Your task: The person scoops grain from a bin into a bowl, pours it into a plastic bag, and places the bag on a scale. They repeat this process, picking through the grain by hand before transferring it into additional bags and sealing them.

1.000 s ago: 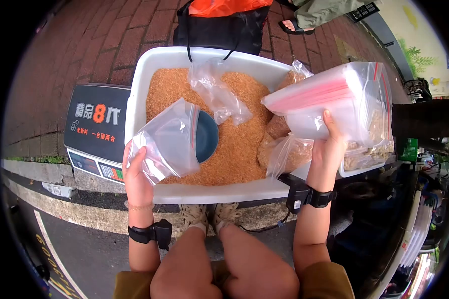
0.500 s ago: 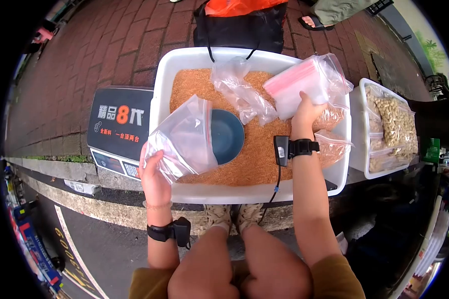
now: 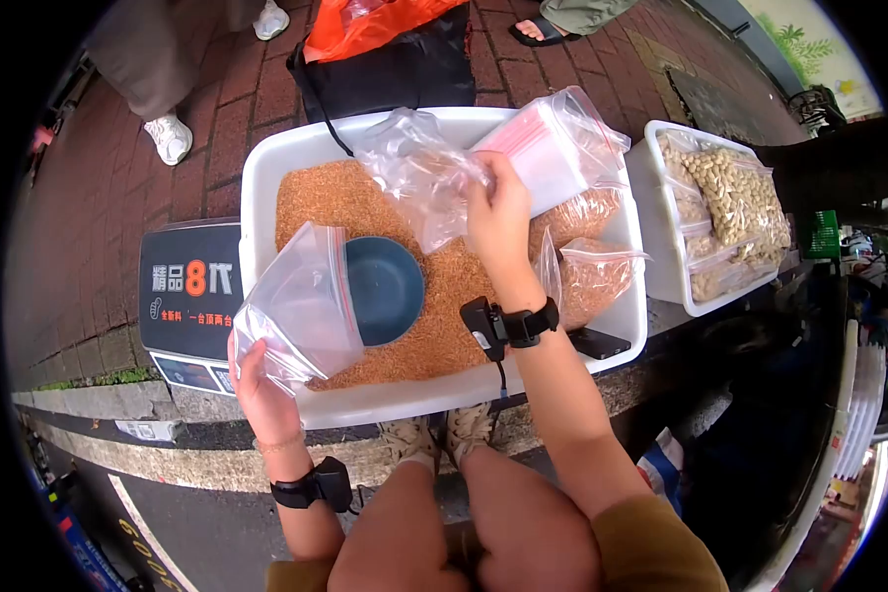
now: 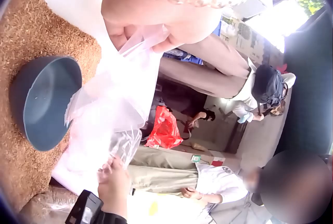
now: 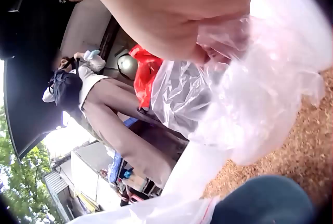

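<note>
My left hand (image 3: 263,395) grips the edge of a clear zip-lock bag (image 3: 301,306) at the left side of a white tub (image 3: 405,407). The bag's mouth, edged with a red line, faces a blue-grey bowl (image 3: 387,291) that sits in reddish-brown flakes (image 3: 331,202). A crumpled clear plastic bag (image 3: 405,163) is pinched in my right hand (image 3: 498,222) over the middle of the flakes. Just beyond that hand, a stack of flat zip-lock bags (image 3: 548,153) with pink strips lies at the tub's far right. In the left wrist view the bowl (image 4: 54,102) looks hollow inside.
Filled bags of flakes (image 3: 594,281) and a flat black object (image 3: 598,342) sit in the tub's right end. Another white tub (image 3: 661,232) holds bagged peanuts (image 3: 740,202). A black box (image 3: 189,286) stands left; a black bag (image 3: 405,74) with orange plastic stands behind. People stand nearby.
My right hand has left the stack of zip-lock bags at the tub's right and moved left onto the crumpled plastic bag. My left hand keeps its zip-lock bag by the bowl.
</note>
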A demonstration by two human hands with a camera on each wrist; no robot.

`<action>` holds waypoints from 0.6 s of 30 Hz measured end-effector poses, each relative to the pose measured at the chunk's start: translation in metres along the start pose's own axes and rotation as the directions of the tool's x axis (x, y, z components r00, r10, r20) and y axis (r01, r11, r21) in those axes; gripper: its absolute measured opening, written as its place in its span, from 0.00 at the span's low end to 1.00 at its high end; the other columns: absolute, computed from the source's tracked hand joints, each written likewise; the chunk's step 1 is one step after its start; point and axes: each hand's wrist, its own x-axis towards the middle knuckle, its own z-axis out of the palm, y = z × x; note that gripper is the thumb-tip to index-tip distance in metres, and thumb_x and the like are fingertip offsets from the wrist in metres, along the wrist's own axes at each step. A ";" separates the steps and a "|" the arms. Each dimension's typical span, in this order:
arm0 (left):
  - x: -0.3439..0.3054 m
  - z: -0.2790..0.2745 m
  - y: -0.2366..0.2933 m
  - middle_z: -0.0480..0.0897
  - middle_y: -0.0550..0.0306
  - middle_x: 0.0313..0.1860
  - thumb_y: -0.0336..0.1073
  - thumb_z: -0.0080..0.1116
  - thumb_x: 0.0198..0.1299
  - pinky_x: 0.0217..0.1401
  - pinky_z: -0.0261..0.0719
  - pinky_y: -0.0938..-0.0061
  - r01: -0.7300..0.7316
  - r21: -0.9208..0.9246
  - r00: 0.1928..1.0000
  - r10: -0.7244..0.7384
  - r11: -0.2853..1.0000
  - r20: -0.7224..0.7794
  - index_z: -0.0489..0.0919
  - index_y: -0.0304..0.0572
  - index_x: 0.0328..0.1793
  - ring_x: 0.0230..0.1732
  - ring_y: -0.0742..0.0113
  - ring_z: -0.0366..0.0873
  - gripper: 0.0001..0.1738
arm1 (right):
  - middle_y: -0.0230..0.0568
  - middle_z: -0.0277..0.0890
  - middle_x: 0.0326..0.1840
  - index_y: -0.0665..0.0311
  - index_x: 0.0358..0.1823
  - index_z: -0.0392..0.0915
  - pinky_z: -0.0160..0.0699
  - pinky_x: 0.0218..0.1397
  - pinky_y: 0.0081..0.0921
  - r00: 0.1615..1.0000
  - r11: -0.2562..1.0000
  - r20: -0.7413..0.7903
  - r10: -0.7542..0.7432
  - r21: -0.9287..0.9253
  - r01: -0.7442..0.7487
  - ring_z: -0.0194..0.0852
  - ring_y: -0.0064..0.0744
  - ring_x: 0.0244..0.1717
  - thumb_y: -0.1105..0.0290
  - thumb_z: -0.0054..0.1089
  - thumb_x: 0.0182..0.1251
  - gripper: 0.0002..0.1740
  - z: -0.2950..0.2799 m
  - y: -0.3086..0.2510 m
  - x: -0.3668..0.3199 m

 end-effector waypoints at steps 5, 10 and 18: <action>0.002 -0.002 -0.002 0.72 0.52 0.54 0.30 0.51 0.55 0.58 0.66 0.69 0.012 -0.019 1.000 -0.012 1.000 0.005 0.64 0.33 0.62 0.54 0.63 0.70 0.27 | 0.42 0.72 0.37 0.73 0.42 0.69 0.69 0.40 0.19 0.560 0.824 -0.613 -0.558 -0.329 0.461 0.69 0.27 0.35 0.82 0.50 0.59 0.09 -0.124 -0.069 0.011; 0.001 -0.001 -0.007 0.73 0.52 0.53 0.30 0.52 0.55 0.57 0.67 0.69 0.034 -0.001 0.999 -0.034 0.999 0.001 0.64 0.33 0.62 0.54 0.63 0.70 0.27 | 0.55 0.73 0.39 0.70 0.42 0.75 0.70 0.46 0.42 0.849 0.491 0.025 -0.527 -0.807 0.328 0.72 0.57 0.40 0.75 0.52 0.48 0.17 -0.193 -0.030 -0.010; -0.003 0.006 -0.002 0.73 0.52 0.53 0.30 0.51 0.55 0.57 0.67 0.69 0.021 0.012 0.998 -0.022 1.000 0.059 0.64 0.33 0.62 0.54 0.62 0.70 0.27 | 0.59 0.74 0.46 0.68 0.40 0.79 0.62 0.57 0.44 0.891 0.463 0.212 0.401 -0.886 0.003 0.67 0.54 0.52 0.61 0.42 0.54 0.22 -0.198 0.046 -0.001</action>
